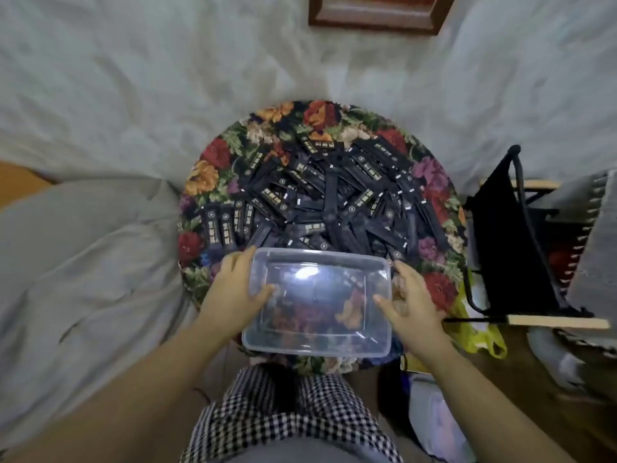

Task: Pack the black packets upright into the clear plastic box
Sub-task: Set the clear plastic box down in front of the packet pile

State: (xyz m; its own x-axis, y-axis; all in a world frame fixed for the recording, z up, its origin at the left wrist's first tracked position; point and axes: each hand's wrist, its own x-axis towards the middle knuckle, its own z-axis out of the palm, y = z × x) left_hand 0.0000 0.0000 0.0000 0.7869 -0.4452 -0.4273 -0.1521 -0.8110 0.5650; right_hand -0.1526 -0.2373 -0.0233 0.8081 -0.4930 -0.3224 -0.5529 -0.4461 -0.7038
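A clear plastic box (263,342) rests on the near edge of a round floral-covered stool (213,162), with nothing inside it; the floral cloth shows through its bottom. My left hand (233,295) grips the box's left wall, thumb over the rim. The right wall is held by my right hand (409,300), thumb inside the rim. Beyond the box, a big heap of black packets (334,198) with pale printed labels covers the stool's middle. Some packets (222,228) at the left lie side by side in a row.
Grey bedding (83,262) lies to the left and behind the stool. A black folding stand (510,235) with wooden bars is at the right, with a yellow bag (480,339) on the floor below it. My checked shorts (283,412) are at the bottom.
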